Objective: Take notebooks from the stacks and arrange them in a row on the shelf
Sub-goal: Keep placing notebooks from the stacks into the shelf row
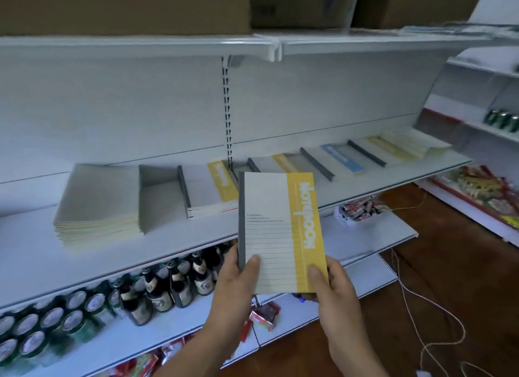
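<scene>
1. Notebook (280,230): held upright before shelf (33,236), bottom corners pinched by left hand (236,281) and right hand (332,289).
2. Step: transfer from stacks (98,208) to row (345,157).
3. Next, likely: lay flat at row's left end.

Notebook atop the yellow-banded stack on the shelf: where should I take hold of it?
Grip the top notebook by its near edge, from the front. It lies flat on the stack, grey spine at left, short end toward you; the back wall blocks the far side. The left hand and right hand hold another notebook.
</scene>
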`<action>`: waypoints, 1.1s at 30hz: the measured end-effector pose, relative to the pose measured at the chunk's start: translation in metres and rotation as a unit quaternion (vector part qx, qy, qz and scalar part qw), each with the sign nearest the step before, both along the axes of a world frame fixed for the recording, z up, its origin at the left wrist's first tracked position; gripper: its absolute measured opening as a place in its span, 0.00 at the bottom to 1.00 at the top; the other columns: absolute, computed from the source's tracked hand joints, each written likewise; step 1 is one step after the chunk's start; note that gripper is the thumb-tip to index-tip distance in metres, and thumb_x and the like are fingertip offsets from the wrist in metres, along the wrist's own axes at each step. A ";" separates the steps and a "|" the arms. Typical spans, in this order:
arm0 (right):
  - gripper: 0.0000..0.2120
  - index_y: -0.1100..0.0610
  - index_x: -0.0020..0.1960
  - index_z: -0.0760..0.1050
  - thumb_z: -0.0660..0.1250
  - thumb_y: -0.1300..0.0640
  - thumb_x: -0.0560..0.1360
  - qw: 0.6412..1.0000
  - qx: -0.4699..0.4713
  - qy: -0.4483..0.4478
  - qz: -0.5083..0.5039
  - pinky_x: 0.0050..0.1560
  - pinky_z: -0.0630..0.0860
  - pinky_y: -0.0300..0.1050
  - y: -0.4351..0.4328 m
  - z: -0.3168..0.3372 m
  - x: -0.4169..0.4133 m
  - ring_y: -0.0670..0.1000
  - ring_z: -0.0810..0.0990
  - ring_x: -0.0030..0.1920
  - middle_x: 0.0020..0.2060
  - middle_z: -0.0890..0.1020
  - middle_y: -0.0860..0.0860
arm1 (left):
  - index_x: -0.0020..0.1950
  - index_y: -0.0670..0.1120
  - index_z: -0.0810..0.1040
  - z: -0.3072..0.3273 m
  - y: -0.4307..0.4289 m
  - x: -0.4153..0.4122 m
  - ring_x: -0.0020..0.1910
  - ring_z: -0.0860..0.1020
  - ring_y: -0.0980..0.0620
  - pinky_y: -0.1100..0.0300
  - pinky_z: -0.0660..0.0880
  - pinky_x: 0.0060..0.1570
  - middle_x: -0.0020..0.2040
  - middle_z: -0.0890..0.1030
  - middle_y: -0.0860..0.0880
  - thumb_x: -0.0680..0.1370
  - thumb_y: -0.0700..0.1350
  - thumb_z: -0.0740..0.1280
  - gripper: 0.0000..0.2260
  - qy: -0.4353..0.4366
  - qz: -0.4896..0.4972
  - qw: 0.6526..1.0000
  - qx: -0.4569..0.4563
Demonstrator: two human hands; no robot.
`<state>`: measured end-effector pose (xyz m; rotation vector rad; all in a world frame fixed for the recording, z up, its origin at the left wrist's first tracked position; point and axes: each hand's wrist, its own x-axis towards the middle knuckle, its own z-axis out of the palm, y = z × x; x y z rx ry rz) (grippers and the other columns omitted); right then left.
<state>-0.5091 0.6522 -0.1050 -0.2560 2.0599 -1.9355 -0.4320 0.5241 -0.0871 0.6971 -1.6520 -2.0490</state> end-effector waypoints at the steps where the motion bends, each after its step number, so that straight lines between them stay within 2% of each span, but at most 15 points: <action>1: 0.08 0.49 0.53 0.76 0.60 0.59 0.81 1.000 -0.001 -0.005 -0.003 0.44 0.79 0.46 0.004 -0.002 -0.008 0.53 0.81 0.45 0.44 0.83 0.50 | 0.63 0.54 0.74 -0.001 0.004 -0.008 0.56 0.81 0.53 0.47 0.74 0.62 0.56 0.83 0.55 0.82 0.43 0.61 0.12 -0.003 -0.006 1.000 -0.003; 4: 0.08 0.49 0.53 0.76 0.60 0.59 0.81 1.000 -0.003 -0.029 -0.005 0.42 0.78 0.44 0.015 -0.012 -0.035 0.52 0.81 0.45 0.44 0.83 0.49 | 0.64 0.53 0.75 -0.009 0.012 -0.036 0.55 0.81 0.55 0.52 0.75 0.60 0.56 0.83 0.55 0.82 0.42 0.62 0.12 -0.020 -0.013 1.000 0.002; 7: 0.07 0.52 0.50 0.77 0.62 0.62 0.80 0.999 -0.005 -0.041 -0.015 0.41 0.77 0.47 0.019 -0.024 -0.074 0.55 0.79 0.41 0.41 0.83 0.53 | 0.60 0.53 0.77 -0.015 0.016 -0.069 0.50 0.80 0.65 0.72 0.74 0.48 0.54 0.83 0.57 0.80 0.38 0.63 0.13 -0.026 0.004 1.000 -0.014; 8: 0.07 0.53 0.50 0.77 0.62 0.62 0.79 0.999 0.001 -0.043 -0.014 0.41 0.76 0.49 0.018 -0.028 -0.088 0.56 0.78 0.39 0.39 0.82 0.54 | 0.58 0.54 0.77 -0.018 0.015 -0.082 0.48 0.80 0.67 0.75 0.72 0.44 0.52 0.84 0.58 0.80 0.37 0.63 0.13 -0.030 0.005 0.999 -0.017; 10: 0.06 0.52 0.50 0.78 0.64 0.59 0.79 0.999 0.018 -0.044 -0.008 0.40 0.74 0.52 0.009 -0.035 -0.118 0.58 0.76 0.36 0.37 0.81 0.55 | 0.56 0.53 0.78 -0.024 0.008 -0.109 0.48 0.80 0.66 0.73 0.73 0.46 0.49 0.84 0.60 0.80 0.37 0.62 0.12 -0.040 0.008 0.999 -0.018; 12: 0.04 0.43 0.49 0.78 0.66 0.50 0.76 0.999 0.033 -0.028 0.001 0.43 0.74 0.52 -0.001 -0.036 -0.151 0.58 0.77 0.38 0.37 0.82 0.51 | 0.56 0.54 0.77 -0.028 -0.004 -0.138 0.50 0.79 0.63 0.64 0.73 0.54 0.49 0.84 0.60 0.81 0.40 0.62 0.10 -0.055 0.008 0.998 -0.035; 13: 0.04 0.40 0.48 0.77 0.65 0.48 0.76 0.998 0.062 -0.009 0.012 0.45 0.74 0.50 -0.006 -0.034 -0.167 0.54 0.79 0.40 0.39 0.82 0.49 | 0.57 0.55 0.76 -0.033 -0.010 -0.152 0.52 0.78 0.61 0.61 0.73 0.57 0.50 0.83 0.59 0.81 0.42 0.63 0.09 -0.061 0.011 0.997 -0.052; 15: 0.07 0.38 0.51 0.72 0.62 0.51 0.79 0.991 0.123 0.026 0.039 0.44 0.72 0.43 -0.019 -0.027 -0.196 0.46 0.78 0.45 0.44 0.81 0.43 | 0.58 0.58 0.75 -0.041 -0.021 -0.179 0.58 0.75 0.57 0.58 0.70 0.61 0.55 0.79 0.56 0.81 0.46 0.62 0.09 -0.061 0.025 0.992 -0.104; 17: 0.10 0.39 0.57 0.70 0.62 0.53 0.80 0.987 0.138 0.062 0.047 0.47 0.71 0.42 -0.036 -0.018 -0.226 0.46 0.78 0.50 0.50 0.80 0.43 | 0.56 0.58 0.72 -0.041 -0.036 -0.206 0.61 0.71 0.54 0.62 0.67 0.59 0.56 0.75 0.56 0.81 0.45 0.61 0.08 -0.074 0.052 0.982 -0.166; 20: 0.11 0.41 0.57 0.72 0.62 0.55 0.79 0.977 0.150 0.117 0.092 0.48 0.71 0.37 -0.063 -0.018 -0.270 0.44 0.77 0.52 0.53 0.78 0.42 | 0.56 0.57 0.70 -0.049 -0.062 -0.243 0.62 0.69 0.52 0.57 0.65 0.62 0.56 0.73 0.55 0.81 0.49 0.60 0.05 -0.107 0.086 0.960 -0.246; 23: 0.11 0.43 0.54 0.75 0.64 0.57 0.77 0.972 0.155 0.131 0.120 0.44 0.70 0.31 -0.086 -0.023 -0.303 0.40 0.77 0.50 0.51 0.78 0.41 | 0.70 0.49 0.68 -0.057 -0.089 -0.270 0.71 0.63 0.50 0.53 0.60 0.72 0.68 0.71 0.52 0.77 0.53 0.56 0.22 -0.160 0.107 0.928 -0.317; 25: 0.09 0.47 0.53 0.76 0.64 0.57 0.76 0.968 0.162 0.137 0.132 0.45 0.71 0.33 -0.101 -0.030 -0.321 0.42 0.78 0.49 0.50 0.79 0.43 | 0.76 0.46 0.62 -0.057 -0.100 -0.286 0.76 0.55 0.51 0.56 0.51 0.76 0.74 0.64 0.51 0.77 0.55 0.54 0.28 -0.193 0.121 0.922 -0.314; 28: 0.09 0.52 0.56 0.76 0.65 0.57 0.76 0.961 0.179 0.145 0.151 0.48 0.72 0.41 -0.118 -0.041 -0.344 0.50 0.78 0.50 0.52 0.80 0.48 | 0.78 0.45 0.55 -0.064 -0.109 -0.302 0.78 0.50 0.54 0.61 0.47 0.75 0.79 0.56 0.51 0.83 0.50 0.57 0.26 -0.246 0.125 0.913 -0.302; 30: 0.19 0.54 0.67 0.72 0.66 0.58 0.76 0.955 0.200 0.136 0.174 0.58 0.71 0.40 -0.124 -0.046 -0.354 0.49 0.76 0.60 0.62 0.77 0.47 | 0.79 0.48 0.54 -0.072 -0.110 -0.305 0.77 0.54 0.54 0.62 0.50 0.72 0.78 0.56 0.53 0.82 0.48 0.59 0.26 -0.267 0.135 0.908 -0.292; 33: 0.27 0.54 0.75 0.64 0.65 0.58 0.77 0.948 0.201 0.143 0.204 0.69 0.65 0.40 -0.126 -0.049 -0.367 0.48 0.70 0.69 0.71 0.70 0.48 | 0.78 0.55 0.53 -0.072 -0.108 -0.308 0.73 0.62 0.58 0.64 0.58 0.69 0.75 0.60 0.58 0.81 0.48 0.62 0.28 -0.218 0.164 0.944 -0.186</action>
